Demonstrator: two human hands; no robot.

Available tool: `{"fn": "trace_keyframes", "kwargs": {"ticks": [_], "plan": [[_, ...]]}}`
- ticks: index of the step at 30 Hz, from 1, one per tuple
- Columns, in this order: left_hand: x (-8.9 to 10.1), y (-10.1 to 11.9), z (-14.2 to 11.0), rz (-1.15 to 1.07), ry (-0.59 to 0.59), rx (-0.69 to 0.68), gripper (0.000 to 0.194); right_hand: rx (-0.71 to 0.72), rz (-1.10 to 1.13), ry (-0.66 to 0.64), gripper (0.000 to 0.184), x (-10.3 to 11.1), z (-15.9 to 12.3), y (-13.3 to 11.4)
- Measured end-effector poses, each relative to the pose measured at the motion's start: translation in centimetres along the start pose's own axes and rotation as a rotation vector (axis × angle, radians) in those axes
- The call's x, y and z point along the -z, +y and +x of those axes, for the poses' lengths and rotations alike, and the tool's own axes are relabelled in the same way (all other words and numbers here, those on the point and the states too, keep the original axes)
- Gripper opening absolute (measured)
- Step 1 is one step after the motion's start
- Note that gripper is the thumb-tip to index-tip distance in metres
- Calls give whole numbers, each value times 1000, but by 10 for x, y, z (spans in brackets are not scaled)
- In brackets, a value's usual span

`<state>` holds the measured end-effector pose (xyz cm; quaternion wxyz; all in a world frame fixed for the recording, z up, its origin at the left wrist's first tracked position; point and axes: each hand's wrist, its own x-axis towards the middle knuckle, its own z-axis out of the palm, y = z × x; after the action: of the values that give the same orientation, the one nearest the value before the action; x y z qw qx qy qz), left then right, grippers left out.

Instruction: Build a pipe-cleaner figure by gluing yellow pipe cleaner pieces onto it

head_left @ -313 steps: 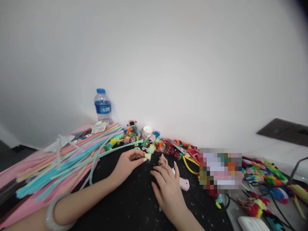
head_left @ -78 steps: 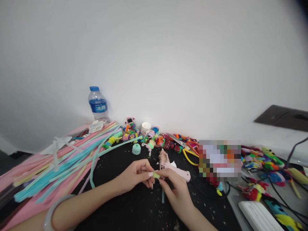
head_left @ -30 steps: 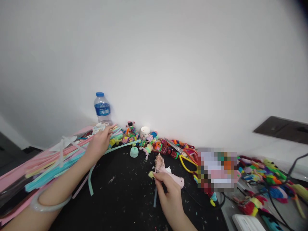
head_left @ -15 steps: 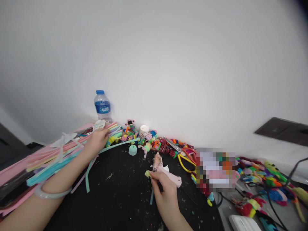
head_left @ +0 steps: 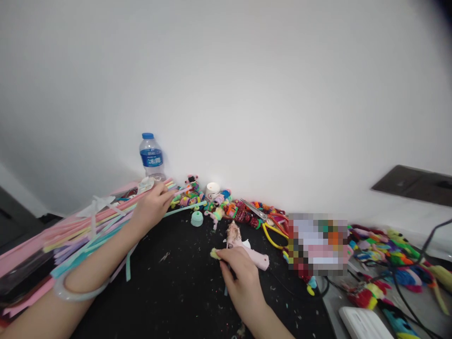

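Note:
My left hand (head_left: 151,207) is closed in a pinch at the far end of the bundle of pastel pipe cleaners (head_left: 88,226). From its fingertips a pale pink-lilac pipe cleaner (head_left: 182,190) sticks out to the right. Over the black tabletop, my right hand (head_left: 242,278) pinches a small pale yellow fuzzy piece (head_left: 214,254) between thumb and finger. Just behind that hand lies a pink glue gun (head_left: 259,259) with a browned, messy nozzle end; the hand covers part of it. A mint-green coiled piece (head_left: 197,218) sits between the two hands.
A water bottle (head_left: 151,157) stands by the wall, with a paper cup (head_left: 212,191) to its right. Scissors (head_left: 273,230) with yellow and red handles lie beside colourful fuzzy figures (head_left: 243,214). Black cables (head_left: 397,282) and a white box-like device (head_left: 363,325) are at right.
My left hand has shifted right and slightly forward, and a pale pink-lilac pipe cleaner now shows in its fingers. My right hand stays nearly in place with the yellow piece.

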<state>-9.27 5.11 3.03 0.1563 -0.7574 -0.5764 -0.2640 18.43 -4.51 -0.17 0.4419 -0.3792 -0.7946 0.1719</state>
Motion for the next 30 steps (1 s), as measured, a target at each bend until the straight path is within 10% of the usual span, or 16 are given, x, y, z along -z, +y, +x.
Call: {"fn": "trace_keyframes", "kwargs": {"ticks": [9, 16, 30], "plan": [[-1, 55, -13, -135, -164, -416, 27, -44, -96, -69, 46, 3, 0, -5], [-11, 94, -31, -196, -180, -785, 25, -129, 29, 61, 19, 0, -3, -4], [-17, 64, -19, -133, -279, -481, 26, -574, 572, 313, 17, 17, 12, 9]]}}
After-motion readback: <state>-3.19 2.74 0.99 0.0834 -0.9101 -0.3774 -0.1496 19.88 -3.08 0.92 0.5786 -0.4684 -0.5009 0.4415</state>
